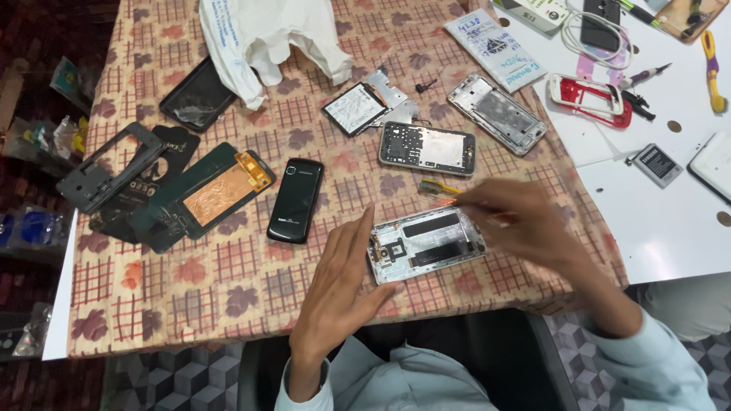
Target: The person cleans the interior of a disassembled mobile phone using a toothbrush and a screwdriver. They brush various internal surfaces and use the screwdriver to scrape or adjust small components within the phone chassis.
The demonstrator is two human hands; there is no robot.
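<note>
An opened silver phone frame (426, 243) lies on the patterned tablecloth (228, 259) near the front edge. My left hand (339, 285) rests flat against its left end, fingers together, steadying it. My right hand (525, 221) hovers over its right end, blurred, pinching a thin orange-handled tool (457, 202) whose tip points at the frame's top edge. A small yellow brush (438, 186) lies just above the frame.
A black bar phone (295, 200), a copper-backed screen panel (221, 192), dark frames (99, 171), a battery (354, 109), two more opened phone bodies (428, 148) (496, 113) and a white plastic bag (266, 34) lie about. A white table (655, 205) at right carries a red-white frame, cables and tools.
</note>
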